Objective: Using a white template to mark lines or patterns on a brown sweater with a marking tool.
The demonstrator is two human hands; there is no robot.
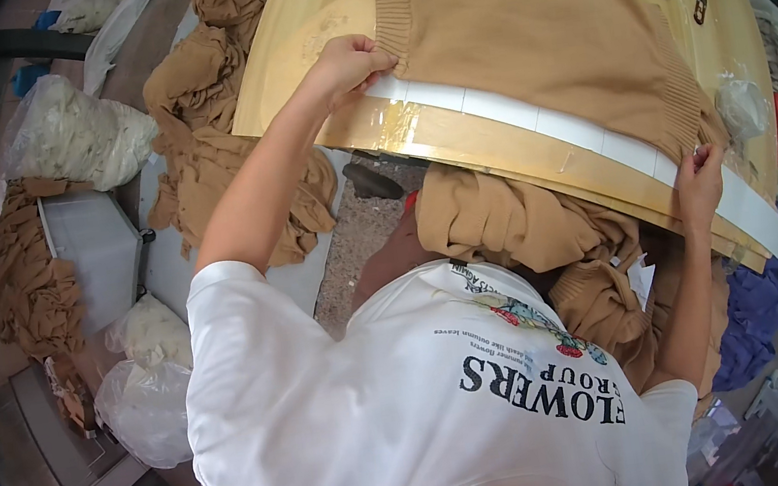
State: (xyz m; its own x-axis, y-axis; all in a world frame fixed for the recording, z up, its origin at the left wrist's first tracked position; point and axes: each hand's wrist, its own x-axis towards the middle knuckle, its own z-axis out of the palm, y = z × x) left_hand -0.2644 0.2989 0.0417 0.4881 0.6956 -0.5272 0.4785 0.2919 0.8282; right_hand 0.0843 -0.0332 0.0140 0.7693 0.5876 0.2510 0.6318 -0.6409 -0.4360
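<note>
A tan knit sweater (518, 31) lies spread on the yellow tabletop (282, 84), its ribbed bands at the left and right sides. At its near left corner, my left hand (349, 67) is closed, pinching the ribbed edge between thumb and fingers. My right hand (702, 184) pinches the near right corner, by the end of the other ribbed band. Between the hands, the sweater's near edge runs along a white strip (582, 126) fixed at the table's front edge. The sweater's far end passes out of the picture.
Tan knit pieces (505, 217) are bunched below the table edge, against my lap. More tan garments (212, 119) are heaped at the left, near stuffed clear plastic bags (80, 132). A small dark snipper-like tool (700, 7) and crumpled plastic (740, 106) lie on the table's right side.
</note>
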